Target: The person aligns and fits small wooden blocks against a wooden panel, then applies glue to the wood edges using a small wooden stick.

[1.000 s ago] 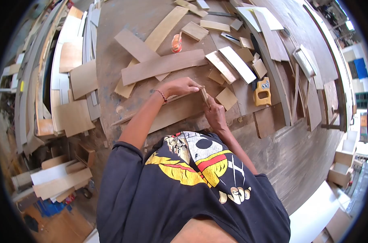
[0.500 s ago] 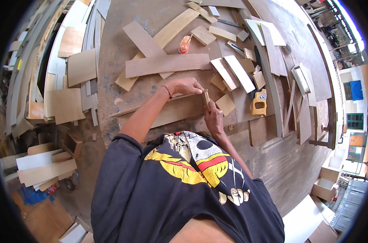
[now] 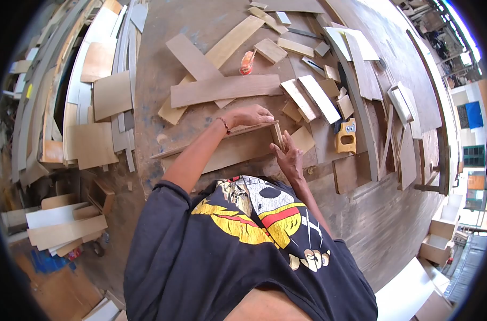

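Observation:
My left hand (image 3: 252,115) is bent over the right end of a long thin board (image 3: 200,143) that stands on edge, its fingers closed on that board. A short narrow wood piece (image 3: 277,135) meets the board's end at a corner. Around the short piece's near end is my right hand (image 3: 290,155), with index finger and thumb spread on either side of it. A wider flat board (image 3: 238,152) lies on the table between the long board and my shirt.
Crossed planks (image 3: 227,91), an orange-and-white container (image 3: 247,63) and two white-faced strips (image 3: 318,99) lie beyond my hands. A yellow-handled saw (image 3: 345,140) is to the right. Stacked boards (image 3: 113,95) stand at the left.
My right hand's fingers have spread apart and shifted slightly down and right. My left hand has flattened along the long board's end. The short piece's end now sits against the long board.

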`<state>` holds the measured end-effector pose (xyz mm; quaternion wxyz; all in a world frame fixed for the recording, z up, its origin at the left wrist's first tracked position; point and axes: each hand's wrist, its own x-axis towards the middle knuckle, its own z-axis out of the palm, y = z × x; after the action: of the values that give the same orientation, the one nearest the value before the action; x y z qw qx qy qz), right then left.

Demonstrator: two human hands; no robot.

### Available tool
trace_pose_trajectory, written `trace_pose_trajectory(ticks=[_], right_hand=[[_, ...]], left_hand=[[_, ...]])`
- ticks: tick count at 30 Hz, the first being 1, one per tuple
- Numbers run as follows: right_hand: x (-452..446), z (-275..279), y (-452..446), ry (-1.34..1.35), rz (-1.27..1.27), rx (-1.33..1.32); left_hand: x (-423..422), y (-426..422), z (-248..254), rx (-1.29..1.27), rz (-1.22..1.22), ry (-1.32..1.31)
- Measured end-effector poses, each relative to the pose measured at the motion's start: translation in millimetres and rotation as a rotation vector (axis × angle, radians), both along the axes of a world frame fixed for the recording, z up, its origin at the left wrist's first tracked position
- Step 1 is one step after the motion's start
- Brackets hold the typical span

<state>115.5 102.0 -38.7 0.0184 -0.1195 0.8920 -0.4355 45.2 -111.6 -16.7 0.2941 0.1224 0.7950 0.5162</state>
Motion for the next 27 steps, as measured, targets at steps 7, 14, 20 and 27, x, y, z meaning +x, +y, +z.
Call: trace_pose_trajectory(ticks=[7, 14, 20, 27], right_hand=[[5, 14, -3, -0.041, 0.010, -0.019], [6, 3, 1, 0.057, -0.053, -0.052], [5, 6, 4, -0.024, -0.066, -0.051], [4, -11, 24, -0.110, -0.139, -0.177]], left_hand=[[0, 0, -2, 0.056, -0.045, -0.033], [-4, -2, -12, 0.104, -0.027, -0.131], [-6, -3, -9, 0.070, -0.030, -0.127], [4, 2, 2, 0.028, -0.014, -0.100]])
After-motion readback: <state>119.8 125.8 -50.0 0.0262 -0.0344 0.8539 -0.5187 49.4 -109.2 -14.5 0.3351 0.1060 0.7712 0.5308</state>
